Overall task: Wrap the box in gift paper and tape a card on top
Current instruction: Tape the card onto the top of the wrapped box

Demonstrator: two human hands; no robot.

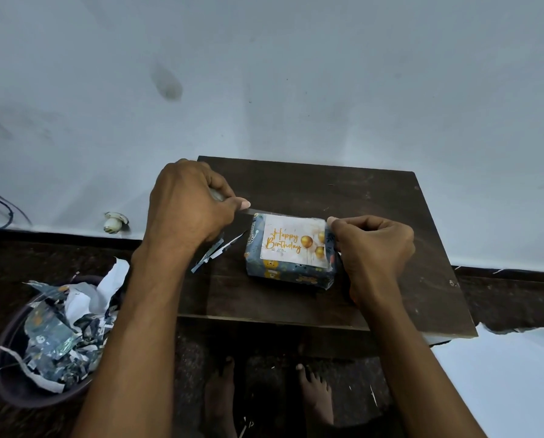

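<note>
On the dark bench (390, 197): wrapped box (291, 273), birthday card (292, 240) on top. Left hand (185, 207) fingers grip a tape roll, strip (258, 211) stretched across; right hand (371, 241) pinches its end. Advice: keep strip taut, lay along card's far edge, press flat.

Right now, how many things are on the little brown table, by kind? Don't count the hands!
Blue animal-print wrapped box: 1
White "Happy Birthday" card on top of it: 1
Clear tape strip stretched along the box's far edge: 1
Loose blue-and-white gift paper scraps: 2, maybe more
Total: 5
</note>
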